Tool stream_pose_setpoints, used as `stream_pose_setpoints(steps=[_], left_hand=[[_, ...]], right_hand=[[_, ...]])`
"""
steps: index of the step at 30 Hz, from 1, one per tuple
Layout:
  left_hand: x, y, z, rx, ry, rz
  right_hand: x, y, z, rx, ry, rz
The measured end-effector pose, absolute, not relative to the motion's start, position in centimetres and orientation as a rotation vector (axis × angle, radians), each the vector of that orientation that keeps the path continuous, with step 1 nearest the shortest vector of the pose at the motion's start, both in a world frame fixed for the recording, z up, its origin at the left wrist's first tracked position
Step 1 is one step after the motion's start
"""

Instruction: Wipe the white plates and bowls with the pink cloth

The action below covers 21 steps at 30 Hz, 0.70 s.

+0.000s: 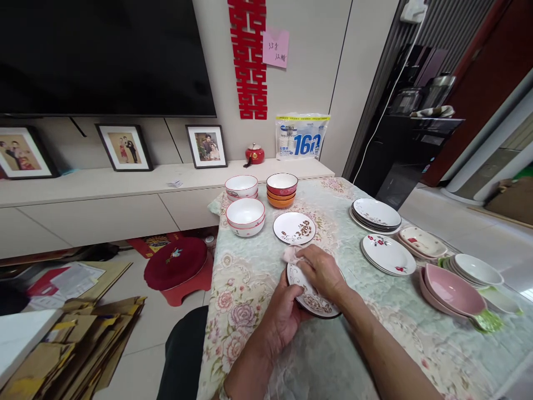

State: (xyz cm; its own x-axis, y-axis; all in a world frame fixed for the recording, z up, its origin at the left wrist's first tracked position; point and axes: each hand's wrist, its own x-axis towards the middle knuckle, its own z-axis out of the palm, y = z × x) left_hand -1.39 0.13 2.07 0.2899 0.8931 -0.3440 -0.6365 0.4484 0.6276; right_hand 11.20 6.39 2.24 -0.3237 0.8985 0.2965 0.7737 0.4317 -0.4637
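Observation:
My left hand (283, 316) grips a white plate (317, 304) with a dark rim and brown floral pattern, thumb on top and fingers beneath. Over the plate's upper face, my right hand (322, 269) is closed on a pale cloth (292, 254), which pokes out past its fingers at the far rim. Just beyond lies a similar flowered plate (295, 228), flat on the flowered tablecloth (241, 283). Further back on the left stand stacked white bowls (245, 213) with red rims. Beside them is a stack of red and orange bowls (281, 189).
On the right are stacked dark-rimmed plates (377, 213), white plates with red flowers (387, 254), square dishes (421, 241), pink leaf-handled bowls (453, 289) and small white bowls (478, 269). A red stool (177, 264) and flattened cardboard (79, 344) sit left of the table.

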Motion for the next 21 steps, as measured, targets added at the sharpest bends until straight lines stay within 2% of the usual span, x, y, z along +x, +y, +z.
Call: stream_pose_setpoints(steps=[4,10,14,21], left_hand=[[-1.5,0.2,1.6,0.407,0.698,1.058],[-1.2,0.1,2.0,0.331,0.761,1.106],[-0.9,-0.1,2.3,0.318,0.808,1.175],[-0.6,-0.2,2.2,0.298,0.781,1.27]], right_hand=[[10.9,6.4,2.2,-1.232,-2.212,0.397],[13.1,7.0,2.9,-1.876,-2.075,0.053],[13.7,6.1,3.5,-2.134,-2.093,-0.061],[13.8,4.8,4.2,-2.185,-2.265,0.144]])
